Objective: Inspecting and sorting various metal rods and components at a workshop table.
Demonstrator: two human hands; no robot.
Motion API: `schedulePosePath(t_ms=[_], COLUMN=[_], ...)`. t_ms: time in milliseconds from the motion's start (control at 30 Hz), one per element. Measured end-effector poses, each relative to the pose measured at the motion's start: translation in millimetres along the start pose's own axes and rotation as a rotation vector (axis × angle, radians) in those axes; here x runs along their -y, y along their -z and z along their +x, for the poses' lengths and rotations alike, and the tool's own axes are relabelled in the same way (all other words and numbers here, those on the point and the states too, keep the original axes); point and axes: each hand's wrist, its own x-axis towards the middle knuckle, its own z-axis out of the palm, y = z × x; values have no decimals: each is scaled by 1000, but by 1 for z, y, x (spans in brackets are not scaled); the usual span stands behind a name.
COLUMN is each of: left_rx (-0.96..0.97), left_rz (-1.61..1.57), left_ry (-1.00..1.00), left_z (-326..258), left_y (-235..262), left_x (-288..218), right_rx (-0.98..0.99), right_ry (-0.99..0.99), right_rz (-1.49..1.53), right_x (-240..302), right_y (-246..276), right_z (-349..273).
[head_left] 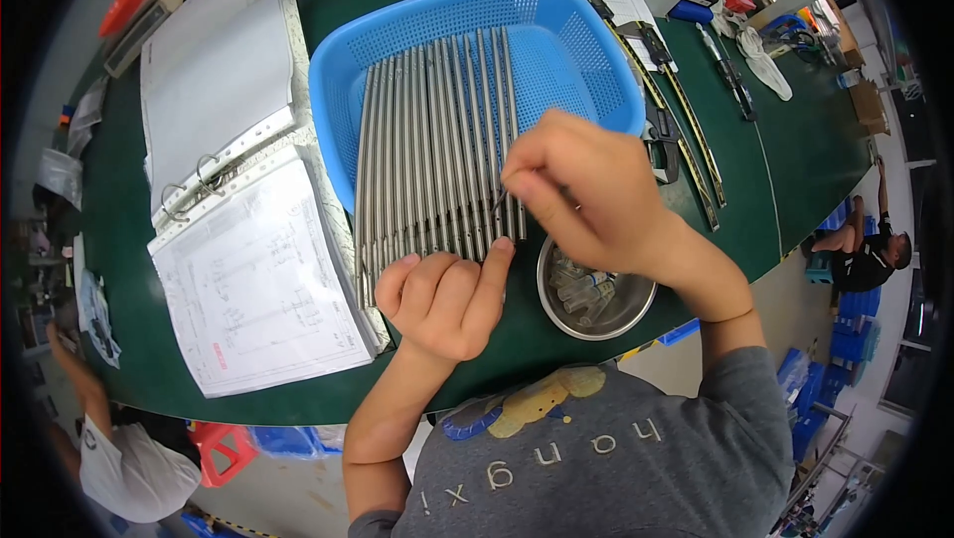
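I look down on a green worktable (328, 1) where an open ring binder (238, 190) of drawings lies well to the left of my fingers. Beyond my fingertips sits a blue perforated basket (586, 51), a row of long steel rods (427, 151) lying side by side across its near rim. My right hand (586, 190) pinches its fingers nearly closed over the rods' near ends; what it grips is too small to tell. My left hand (447, 300), loosely curled and holding nothing, props the rod ends with its forefinger. Below my right fingers, a steel bowl (596, 295) holds small parts. The rods look alike, so how many are finished I cannot judge.
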Motion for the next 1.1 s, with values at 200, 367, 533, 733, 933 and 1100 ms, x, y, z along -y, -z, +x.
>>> schedulePosePath(t_ms=[200, 367, 533, 733, 933, 1100], left_rx=[14, -7, -22, 46, 55, 69], left_rz=[-83, -93, -88, -94, -104, -107], left_ry=[19, 20, 18, 27, 21, 22], left_z=[1, 1, 1, -4, -2, -3], left_y=[4, 3, 2, 6, 7, 7], left_x=[1, 2, 2, 2, 2, 3], right_rx=[-15, -43, -52, 35, 39, 56], right_ry=[-93, -96, -82, -18, -3, -25], right_rz=[94, 107, 96, -11, -12, 11], right_x=[-3, -4, -4, 3, 1, -2], right_y=[-5, -8, -9, -1, -6, -5], right_z=[-13, -15, -12, -4, -4, -6])
